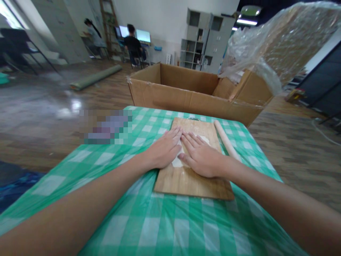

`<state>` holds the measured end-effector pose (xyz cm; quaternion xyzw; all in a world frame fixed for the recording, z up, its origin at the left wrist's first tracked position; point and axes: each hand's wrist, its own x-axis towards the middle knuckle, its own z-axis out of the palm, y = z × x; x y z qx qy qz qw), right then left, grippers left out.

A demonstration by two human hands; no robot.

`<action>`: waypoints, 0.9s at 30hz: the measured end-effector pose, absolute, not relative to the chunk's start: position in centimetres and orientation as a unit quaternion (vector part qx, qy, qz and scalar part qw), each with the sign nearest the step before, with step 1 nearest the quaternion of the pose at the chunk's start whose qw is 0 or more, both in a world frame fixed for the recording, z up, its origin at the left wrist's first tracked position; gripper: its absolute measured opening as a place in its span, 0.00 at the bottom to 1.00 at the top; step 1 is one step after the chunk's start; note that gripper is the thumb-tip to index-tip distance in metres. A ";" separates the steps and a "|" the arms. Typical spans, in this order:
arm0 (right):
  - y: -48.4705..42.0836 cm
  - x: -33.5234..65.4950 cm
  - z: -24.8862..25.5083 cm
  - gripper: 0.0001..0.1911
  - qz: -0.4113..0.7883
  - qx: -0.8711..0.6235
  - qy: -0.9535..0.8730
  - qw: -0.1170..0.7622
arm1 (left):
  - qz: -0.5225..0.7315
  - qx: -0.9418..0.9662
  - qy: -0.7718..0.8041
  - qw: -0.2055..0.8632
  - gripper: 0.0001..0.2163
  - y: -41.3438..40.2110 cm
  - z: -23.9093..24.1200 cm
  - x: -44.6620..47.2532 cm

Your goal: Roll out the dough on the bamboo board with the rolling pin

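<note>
A flattened piece of pale dough [177, 163] lies on a wooden cutting board [186, 183], mostly hidden under my hands. My left hand [167, 147] rests on its left side with the fingers stretched forward. Palm down, my right hand [201, 154] covers the right side, its fingers out straight and its thumb toward the left hand. The fingertips of both hands come close together near the dough's far part. Along the board's right edge lies a wooden rolling pin [226, 140] on the tablecloth.
A green and white checked tablecloth [149, 227] covers the table. Behind it stands a large open cardboard box [181, 99] with plastic wrap [255, 46] at its right. A blurred-out item [109, 126] lies at the left edge. Two people sit in the background, near a rolled mat [96, 77].
</note>
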<state>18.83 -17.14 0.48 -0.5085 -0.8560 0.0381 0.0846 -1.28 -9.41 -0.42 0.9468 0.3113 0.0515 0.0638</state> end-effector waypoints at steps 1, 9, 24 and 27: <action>-16.8 18.4 0.5 0.41 0.038 -0.504 -0.858 0.092 | 0.052 0.943 0.324 0.060 0.29 -9.1 -0.6 -1.4; -16.4 17.6 0.3 0.39 0.036 -0.492 -0.860 0.128 | 0.069 0.932 0.354 0.040 0.30 -8.3 -1.4 -2.2; -16.4 18.6 1.6 0.38 0.023 -0.479 -0.868 0.130 | 0.088 0.942 0.312 -0.089 0.24 -9.8 0.8 -1.4; -16.2 18.6 2.0 0.35 0.016 -0.475 -0.869 0.137 | 0.097 0.940 0.309 -0.102 0.23 -9.9 1.0 -1.3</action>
